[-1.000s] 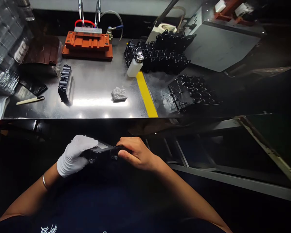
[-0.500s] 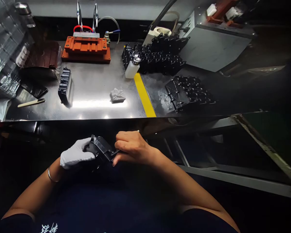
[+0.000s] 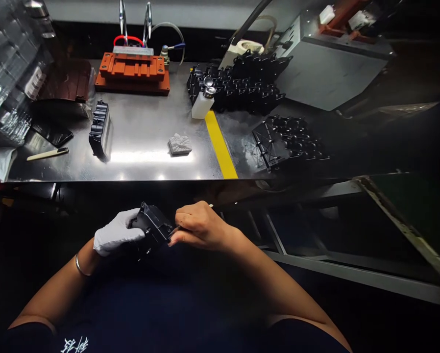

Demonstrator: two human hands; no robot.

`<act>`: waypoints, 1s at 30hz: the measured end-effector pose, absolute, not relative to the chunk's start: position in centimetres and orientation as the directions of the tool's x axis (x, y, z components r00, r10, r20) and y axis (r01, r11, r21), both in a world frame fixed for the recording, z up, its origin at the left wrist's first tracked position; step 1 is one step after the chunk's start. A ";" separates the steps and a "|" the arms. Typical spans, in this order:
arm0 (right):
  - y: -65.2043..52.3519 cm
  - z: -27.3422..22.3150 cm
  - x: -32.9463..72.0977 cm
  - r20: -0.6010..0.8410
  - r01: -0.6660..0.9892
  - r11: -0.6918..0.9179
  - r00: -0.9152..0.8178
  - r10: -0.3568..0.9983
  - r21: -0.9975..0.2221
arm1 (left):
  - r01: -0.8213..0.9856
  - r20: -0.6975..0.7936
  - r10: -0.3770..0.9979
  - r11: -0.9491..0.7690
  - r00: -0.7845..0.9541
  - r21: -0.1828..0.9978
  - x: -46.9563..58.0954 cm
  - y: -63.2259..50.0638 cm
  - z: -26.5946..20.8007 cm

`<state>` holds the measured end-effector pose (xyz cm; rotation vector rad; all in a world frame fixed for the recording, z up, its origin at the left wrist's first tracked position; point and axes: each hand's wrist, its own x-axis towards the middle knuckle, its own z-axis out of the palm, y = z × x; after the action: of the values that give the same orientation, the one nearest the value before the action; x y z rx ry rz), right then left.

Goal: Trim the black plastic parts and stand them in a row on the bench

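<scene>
Below the front edge of the steel table [image 3: 139,166], over my lap, I hold a black plastic part [image 3: 153,227]. My left hand [image 3: 116,238], in a white glove, grips its left side. My bare right hand [image 3: 198,226] pinches its right end with closed fingers, and a thin tool tip seems to stick out of that hand toward the part. The part is tilted, its upper corner pointing up and away from me.
On the table lie another black part [image 3: 99,128], a crumpled grey cloth [image 3: 180,144], a white bottle [image 3: 201,102], an orange fixture [image 3: 132,72], a flat stick [image 3: 47,154] and heaps of black parts [image 3: 242,83] [image 3: 288,139]. A yellow stripe [image 3: 220,144] crosses the top. A metal frame [image 3: 352,274] stands right.
The part has been turned from lying flat between my hands to tilted on edge. My right hand shifted from gripping its end to pinching at it; both hands stay below the table edge.
</scene>
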<state>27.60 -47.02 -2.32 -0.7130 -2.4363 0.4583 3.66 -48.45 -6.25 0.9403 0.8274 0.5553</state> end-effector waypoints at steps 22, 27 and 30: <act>-47.8 -3.2 28.0 0.316 0.370 0.716 -0.711 0.629 -0.591 | -0.005 -0.386 0.702 0.485 0.599 0.875 3.5 -48.3 -6.5; -48.0 -3.1 28.7 0.173 0.154 0.387 -0.705 0.688 -0.909 | 0.118 -0.372 0.710 0.381 0.598 0.917 2.1 -46.5 -4.5; -48.1 -3.3 27.5 0.078 0.257 0.260 -0.554 0.829 -0.931 | 0.181 -0.348 0.691 0.305 0.633 0.935 2.3 -45.6 -3.2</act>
<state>27.52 -48.08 -3.32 -0.9809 -1.9605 1.2884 2.35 -45.62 -3.17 1.2465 0.8623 0.4004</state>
